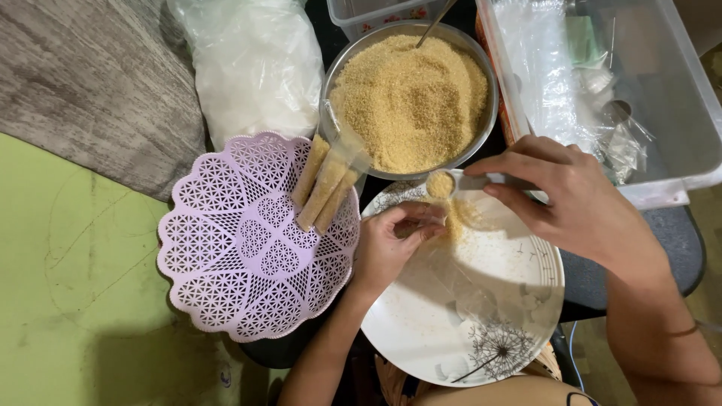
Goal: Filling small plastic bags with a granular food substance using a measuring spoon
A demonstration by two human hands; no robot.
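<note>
spooning golden crumbs [441, 184] into a clear sleeve [412, 225]

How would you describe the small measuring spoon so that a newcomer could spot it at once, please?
Find the big steel bowl of golden crumbs. Just below it, over the white plate, the right hand holds the spoon: the only small round scoop heaped with crumbs.

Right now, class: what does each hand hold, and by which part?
The right hand holds a small spoon of grain by its handle. The left hand pinches something small at its fingertips over the plate; what it is cannot be told.
</note>
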